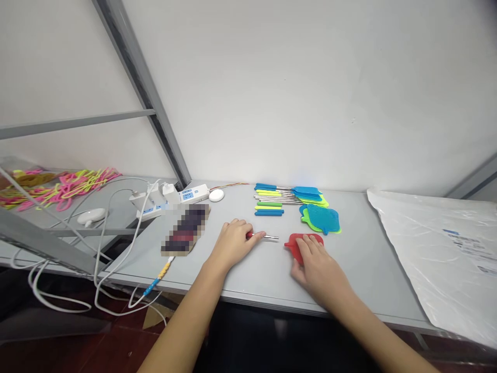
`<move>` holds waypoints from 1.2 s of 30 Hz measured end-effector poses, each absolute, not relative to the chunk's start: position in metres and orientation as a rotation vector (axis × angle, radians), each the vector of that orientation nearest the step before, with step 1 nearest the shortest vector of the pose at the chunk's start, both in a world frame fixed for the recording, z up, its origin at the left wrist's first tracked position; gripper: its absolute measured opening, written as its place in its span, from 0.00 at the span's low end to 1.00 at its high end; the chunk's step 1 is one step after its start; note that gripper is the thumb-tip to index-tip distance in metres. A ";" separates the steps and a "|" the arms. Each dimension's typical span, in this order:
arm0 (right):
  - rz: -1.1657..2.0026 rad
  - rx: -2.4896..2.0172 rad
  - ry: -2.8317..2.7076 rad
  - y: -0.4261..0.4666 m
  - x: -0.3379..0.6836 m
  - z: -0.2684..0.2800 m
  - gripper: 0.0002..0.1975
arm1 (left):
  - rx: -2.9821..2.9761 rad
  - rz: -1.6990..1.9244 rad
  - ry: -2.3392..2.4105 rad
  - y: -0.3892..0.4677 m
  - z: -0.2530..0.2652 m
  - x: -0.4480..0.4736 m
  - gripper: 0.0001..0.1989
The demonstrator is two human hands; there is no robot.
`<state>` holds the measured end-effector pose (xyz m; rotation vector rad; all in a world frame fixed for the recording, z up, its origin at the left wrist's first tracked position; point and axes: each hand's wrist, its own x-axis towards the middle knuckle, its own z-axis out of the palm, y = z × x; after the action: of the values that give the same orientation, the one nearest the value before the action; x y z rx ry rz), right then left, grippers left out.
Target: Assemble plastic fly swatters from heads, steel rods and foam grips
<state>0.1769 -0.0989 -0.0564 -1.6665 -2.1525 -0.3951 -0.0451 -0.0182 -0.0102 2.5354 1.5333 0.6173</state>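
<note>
My left hand (233,241) is closed around the red handle of a thin telescopic metal rod (271,237), whose bare end points right. My right hand (316,269) grips a red fly swatter head (295,247), fingers over its top and thumb at its near side. The head's short stem faces the rod's tip, with a small gap between them. Beyond my hands lie loose blue and green fly swatter heads (325,217), several coloured handles (269,212) with metal rods, and assembled blue fly swatters (306,191).
At left are a pixelated phone-like object (185,230) on a cable, a white power strip (194,194) with plugs, and a round white disc (216,195). A large white plastic bag (435,259) covers the table's right side. Pink and yellow cords (77,186) lie beyond a metal frame (142,83).
</note>
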 end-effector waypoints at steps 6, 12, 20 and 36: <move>-0.555 -1.551 -2.102 -0.104 0.179 -0.050 0.17 | 2.597 0.575 1.407 -0.021 -0.007 -0.037 0.25; -0.568 -1.525 -2.146 -0.105 0.180 -0.050 0.15 | 2.683 0.533 1.367 -0.025 -0.006 -0.032 0.24; -0.347 -1.653 -2.181 -0.105 0.186 -0.045 0.26 | 2.638 0.518 1.577 -0.017 -0.005 -0.043 0.28; -0.226 -1.739 -2.235 -0.097 0.190 -0.061 0.32 | 2.663 0.405 1.558 -0.022 -0.005 -0.036 0.30</move>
<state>0.1899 -0.0970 -0.0607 -1.7387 -2.2348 -0.2263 -0.0355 -0.0218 -0.0047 2.6632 1.5581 0.4045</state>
